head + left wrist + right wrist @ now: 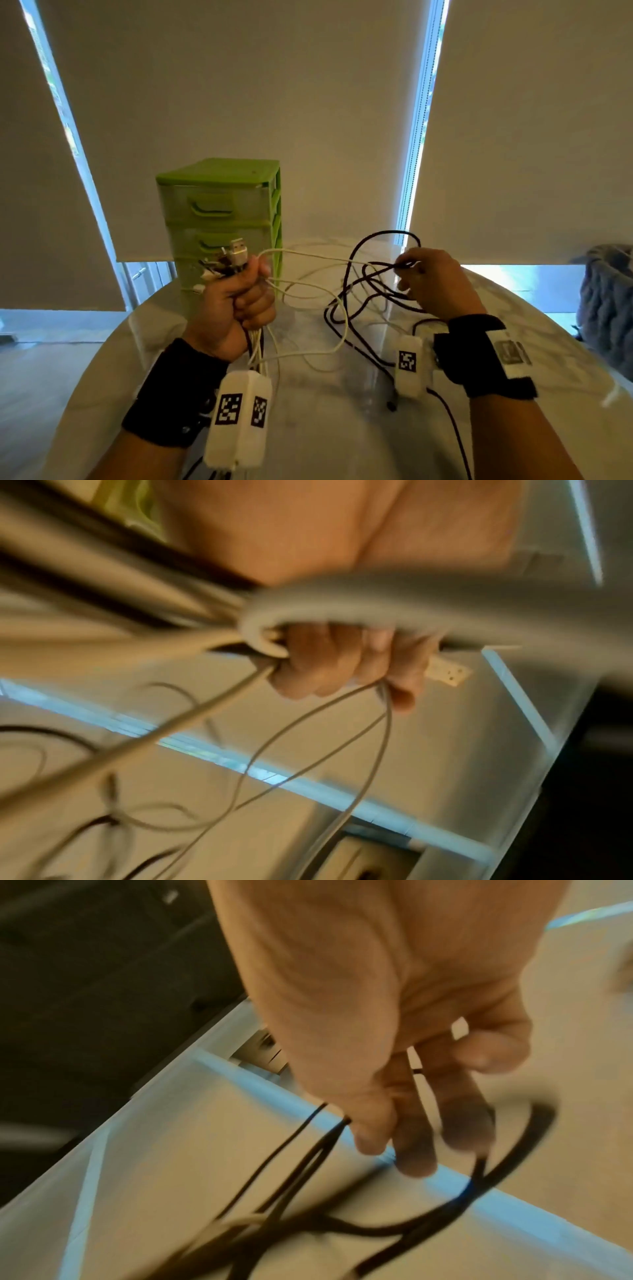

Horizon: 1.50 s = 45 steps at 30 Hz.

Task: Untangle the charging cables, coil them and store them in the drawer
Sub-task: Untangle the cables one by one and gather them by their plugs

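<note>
Only head view shows green drawer unit (219,219) behind hands.

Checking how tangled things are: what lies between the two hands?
In the head view, white cables run from the left hand toward the right hand, crossing loops of black cable pinched there, above the table.

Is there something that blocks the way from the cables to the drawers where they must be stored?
Yes. All visible drawers of the green drawer unit are closed. The black cable in the right hand is still looped through the white cables gripped by the left hand.
</note>
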Tool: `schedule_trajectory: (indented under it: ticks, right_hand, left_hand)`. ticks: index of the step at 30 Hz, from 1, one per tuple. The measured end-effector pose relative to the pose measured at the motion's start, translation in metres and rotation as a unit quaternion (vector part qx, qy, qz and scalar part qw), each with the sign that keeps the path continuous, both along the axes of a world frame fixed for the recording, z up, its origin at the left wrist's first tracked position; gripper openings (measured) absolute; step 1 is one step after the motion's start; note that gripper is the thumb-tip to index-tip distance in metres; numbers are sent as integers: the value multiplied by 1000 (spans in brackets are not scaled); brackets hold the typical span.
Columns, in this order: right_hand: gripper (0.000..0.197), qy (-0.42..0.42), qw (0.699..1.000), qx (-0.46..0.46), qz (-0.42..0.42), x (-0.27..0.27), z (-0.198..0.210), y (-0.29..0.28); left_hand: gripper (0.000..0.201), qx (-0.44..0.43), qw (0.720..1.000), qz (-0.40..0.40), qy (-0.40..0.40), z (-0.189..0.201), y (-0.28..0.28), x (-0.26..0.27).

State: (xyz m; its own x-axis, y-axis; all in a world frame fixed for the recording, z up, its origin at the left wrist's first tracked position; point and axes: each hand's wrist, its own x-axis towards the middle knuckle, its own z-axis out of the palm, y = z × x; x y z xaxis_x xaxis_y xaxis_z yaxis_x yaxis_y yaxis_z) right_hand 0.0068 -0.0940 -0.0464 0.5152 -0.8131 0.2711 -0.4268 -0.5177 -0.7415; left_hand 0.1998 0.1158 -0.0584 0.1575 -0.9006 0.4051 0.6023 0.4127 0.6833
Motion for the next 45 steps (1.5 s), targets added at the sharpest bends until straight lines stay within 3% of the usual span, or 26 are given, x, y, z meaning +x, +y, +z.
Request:
schedule_trajectory:
  ticks: [2, 5, 7, 10, 12, 15, 17, 21, 23, 25, 30, 32, 35, 37, 39, 40, 42, 44, 45]
  right_hand:
    - [12, -102, 992, 41, -67, -28, -3, -25]
    - [17, -115, 979, 67, -157, -69, -12, -41]
    - [18, -110, 981, 86, -138, -74, -13, -37]
    - [20, -56, 990, 105, -82, -67, 2, -25]
    - [27, -16, 993, 99, -55, -65, 20, -12]
    - [30, -7, 1000, 15, -10, -57, 45, 12]
    - [28, 12, 998, -10, 69, -40, 52, 35]
    - [41, 190, 964, 24, 185, 2, 35, 61]
    - [36, 217, 959, 28, 182, 12, 26, 64]
    - [20, 183, 971, 16, 152, 13, 22, 62]
    - [24, 158, 981, 41, 109, 12, 13, 59]
    - [12, 108, 989, 33, 95, 10, 18, 60]
    - [10, 15, 991, 31, 131, 6, 35, 67]
    - [10, -24, 984, 47, 168, 7, 45, 78]
    - [13, -61, 979, 77, 181, 13, 47, 88]
    - [16, -75, 977, 92, 178, 17, 46, 92]
    - [23, -73, 974, 113, 180, 23, 44, 98]
    - [24, -54, 970, 119, 204, 27, 42, 105]
    - [23, -52, 968, 117, 214, 28, 43, 108]
  left_hand:
    - [29, -55, 994, -43, 87, 5, 17, 18]
    - [40, -36, 994, -9, 102, -4, 33, 47]
    - [41, -1, 996, 45, 70, 1, 24, 41]
    - [14, 78, 981, 177, 7, -6, 6, 16]
    - [17, 98, 972, 212, -16, -4, 7, 10]
    - [18, 108, 975, 189, -39, -2, 8, 10]
    - [28, 102, 980, 154, -69, -2, 8, 3]
    - [38, 62, 987, 111, -94, 0, 4, -15]
    - [35, 49, 989, 103, -90, 1, 5, -18]
    - [32, 32, 990, 100, -94, 1, 7, -19]
    - [34, 24, 988, 129, -80, 5, 11, -26]
    - [40, 76, 971, 204, -102, 7, 7, -29]
    - [27, 120, 901, 359, -213, 4, -1, -43]
    - [33, 110, 883, 382, -247, -1, -7, -54]
    - [63, 89, 908, 347, -218, -7, -13, -61]
    - [61, 83, 928, 319, -172, -4, -14, -65]
    - [30, 84, 971, 221, -44, 2, -17, -67]
    - [45, 92, 971, 212, -54, -1, -21, -65]
    - [42, 87, 966, 233, -69, -5, -24, -63]
